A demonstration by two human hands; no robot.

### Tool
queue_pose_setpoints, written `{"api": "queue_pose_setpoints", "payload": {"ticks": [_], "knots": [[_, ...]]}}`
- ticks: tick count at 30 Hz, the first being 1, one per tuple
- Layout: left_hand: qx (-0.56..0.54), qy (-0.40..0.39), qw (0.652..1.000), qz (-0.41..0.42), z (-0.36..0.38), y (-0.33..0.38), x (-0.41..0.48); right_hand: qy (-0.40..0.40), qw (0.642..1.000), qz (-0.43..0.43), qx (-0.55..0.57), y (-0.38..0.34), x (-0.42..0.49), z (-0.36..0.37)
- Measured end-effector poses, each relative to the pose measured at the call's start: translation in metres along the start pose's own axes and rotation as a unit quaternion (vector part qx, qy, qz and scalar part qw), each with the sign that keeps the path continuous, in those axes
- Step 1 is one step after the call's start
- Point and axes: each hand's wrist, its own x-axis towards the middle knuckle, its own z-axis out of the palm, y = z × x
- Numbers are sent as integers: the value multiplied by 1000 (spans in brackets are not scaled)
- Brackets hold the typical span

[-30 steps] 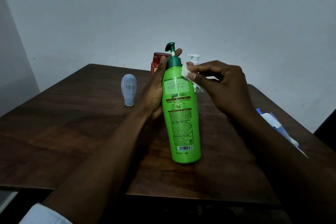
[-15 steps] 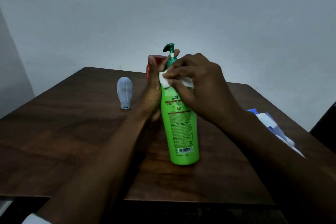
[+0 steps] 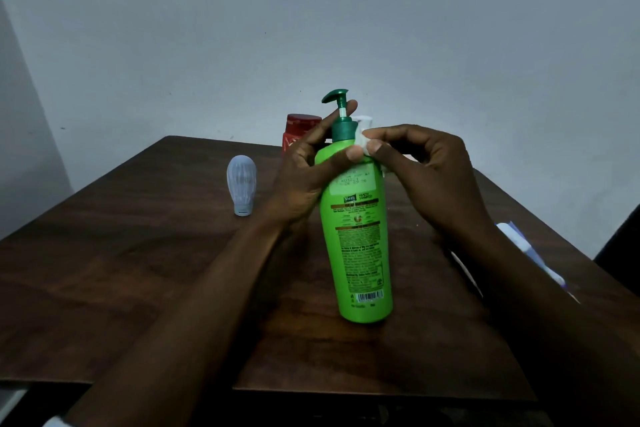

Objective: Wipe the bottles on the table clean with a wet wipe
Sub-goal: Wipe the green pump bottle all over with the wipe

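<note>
On the table (image 3: 138, 270), left hand (image 3: 304, 180) grips the upright green bottle (image 3: 360, 246), pump (image 3: 337, 97) skyward; right hand (image 3: 426, 177) pinches a wipe (image 3: 363, 142).

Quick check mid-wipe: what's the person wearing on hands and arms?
The left hand and right hand are bare: no gloves, rings or watch visible. Forearms uncovered. A pale sleeve edge shows on the left arm at the frame's bottom.

Lighting dim, bluish-grey. Dark brown wooden tabletop (image 3: 138, 253): faint sheen toward its left edge, deep shadow at its near edge. Bright green plastic pump bottle (image 3: 356, 236): label print blurred. Wide-angle bending at frame edges.
</note>
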Motion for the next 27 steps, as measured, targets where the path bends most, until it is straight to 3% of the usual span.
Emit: {"api": "queue_pose_setpoints", "payload": {"ticks": [6, 11, 18, 27], "knots": [[161, -73, 982, 66, -3, 34, 10, 6, 996, 10, 88, -2, -4, -17], [220, -71, 971, 64, -11, 39, 5, 6, 997, 2, 70, -2, -14, -23], [210, -49, 974, 76, -13, 42, -2, -3, 998, 34, 55, -8, -6, -17], [195, -41, 977, 76, -22, 37, -2, -61, 981, 158, 96, -17, 18, -11]]}}
